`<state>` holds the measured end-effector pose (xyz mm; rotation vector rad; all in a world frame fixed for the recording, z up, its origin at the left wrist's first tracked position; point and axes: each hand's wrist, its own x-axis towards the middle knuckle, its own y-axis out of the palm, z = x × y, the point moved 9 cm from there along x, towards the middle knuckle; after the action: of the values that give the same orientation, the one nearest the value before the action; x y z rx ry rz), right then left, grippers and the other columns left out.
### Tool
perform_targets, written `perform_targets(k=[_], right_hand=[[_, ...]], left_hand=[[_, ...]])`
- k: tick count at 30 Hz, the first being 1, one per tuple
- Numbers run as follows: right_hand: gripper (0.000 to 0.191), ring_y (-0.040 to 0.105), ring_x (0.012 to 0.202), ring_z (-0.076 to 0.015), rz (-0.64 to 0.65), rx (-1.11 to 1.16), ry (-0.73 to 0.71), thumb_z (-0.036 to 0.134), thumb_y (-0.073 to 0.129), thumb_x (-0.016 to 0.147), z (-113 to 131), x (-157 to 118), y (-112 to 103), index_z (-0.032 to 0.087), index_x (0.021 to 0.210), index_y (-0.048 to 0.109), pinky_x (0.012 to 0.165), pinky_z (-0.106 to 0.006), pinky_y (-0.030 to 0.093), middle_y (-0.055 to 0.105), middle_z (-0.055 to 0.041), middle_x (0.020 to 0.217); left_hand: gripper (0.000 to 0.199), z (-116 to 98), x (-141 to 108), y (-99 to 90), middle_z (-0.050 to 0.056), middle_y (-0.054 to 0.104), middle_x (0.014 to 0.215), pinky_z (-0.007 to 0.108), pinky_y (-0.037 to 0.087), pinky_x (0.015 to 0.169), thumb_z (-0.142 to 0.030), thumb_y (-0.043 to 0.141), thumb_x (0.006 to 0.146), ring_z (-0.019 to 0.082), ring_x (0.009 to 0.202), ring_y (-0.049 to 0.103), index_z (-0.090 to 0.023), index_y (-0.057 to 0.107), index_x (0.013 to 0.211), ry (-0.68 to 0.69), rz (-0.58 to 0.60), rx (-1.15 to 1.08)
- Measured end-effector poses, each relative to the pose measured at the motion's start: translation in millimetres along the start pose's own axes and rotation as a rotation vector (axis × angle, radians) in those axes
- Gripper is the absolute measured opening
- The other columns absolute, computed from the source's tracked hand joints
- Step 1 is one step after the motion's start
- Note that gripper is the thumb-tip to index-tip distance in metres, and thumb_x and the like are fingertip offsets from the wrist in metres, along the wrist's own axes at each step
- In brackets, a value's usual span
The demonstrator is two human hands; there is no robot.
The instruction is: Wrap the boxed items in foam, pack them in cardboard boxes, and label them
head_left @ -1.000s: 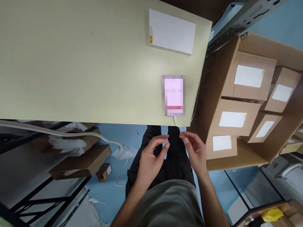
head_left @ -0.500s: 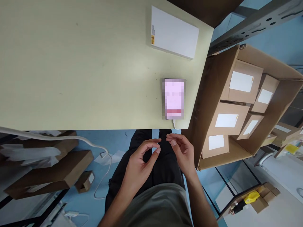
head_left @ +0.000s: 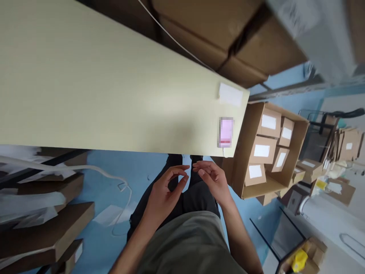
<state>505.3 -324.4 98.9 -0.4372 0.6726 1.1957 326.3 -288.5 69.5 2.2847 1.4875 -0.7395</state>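
Observation:
My left hand (head_left: 166, 194) hangs over my lap, just off the table's front edge, with thumb and fingers apart and nothing between them. Beside it, my right hand (head_left: 213, 180) is also empty, its fingers loosely curved and apart from the thumb. The fingertips of the two hands face each other across a small gap. Nearest to my right hand on the table (head_left: 128, 95) lies a phone (head_left: 226, 132) with a blurred pink screen and a white cable at its lower end. Behind the phone is a flat white box (head_left: 230, 94).
Right of the table, an open carton (head_left: 239, 167) holds several smaller boxes with white labels. More large cartons (head_left: 194, 34) stand behind the table. Under its left side are flat brown boxes (head_left: 48, 224) with plastic wrap, and a white cable (head_left: 99, 170) runs there.
The view has tilted and widened, so the phone and white box appear smaller and farther right, and cartons behind the table have come into view. Both hands keep nearly the same pose.

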Motion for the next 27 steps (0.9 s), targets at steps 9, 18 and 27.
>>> perform_targets(k=[9, 18, 27], right_hand=[[0.040, 0.083, 0.117, -0.0288, 0.334, -0.229, -0.181, 0.061, 0.088, 0.096, 96.6, -26.9, 160.0, 0.030, 0.122, 0.084, 0.115, -0.050, 0.062, 0.087, -0.0083, 0.129], [0.047, 0.083, 0.116, -0.0326, 0.740, -0.517, -0.262, 0.066, 0.092, 0.088, 140.9, -46.5, 323.2, 0.029, 0.116, 0.084, 0.117, -0.057, 0.061, 0.088, -0.0109, 0.126], [0.051, 0.083, 0.116, -0.0316, 1.018, -0.651, -0.230, 0.069, 0.093, 0.085, 129.0, -58.6, 476.0, 0.029, 0.115, 0.084, 0.115, -0.054, 0.062, 0.088, -0.0098, 0.126]], left_hand=[[0.021, -56.4, -73.6, -170.9, 0.009, 0.085, 0.128, 0.043, 0.065, 0.107, -0.047, 0.067, 0.103, 0.029, 0.121, 0.081, -0.027, 0.070, 0.096, 0.239, -0.413, -0.131], [0.019, -65.4, -172.0, -286.8, 0.012, 0.084, 0.127, 0.049, 0.062, 0.115, -0.043, 0.070, 0.101, 0.028, 0.122, 0.080, -0.025, 0.069, 0.098, 0.393, -0.838, -0.369], [0.027, -30.2, -235.2, -365.9, 0.013, 0.084, 0.125, 0.048, 0.060, 0.114, -0.050, 0.071, 0.101, 0.028, 0.121, 0.080, -0.024, 0.068, 0.097, 0.389, -1.136, -0.524]])
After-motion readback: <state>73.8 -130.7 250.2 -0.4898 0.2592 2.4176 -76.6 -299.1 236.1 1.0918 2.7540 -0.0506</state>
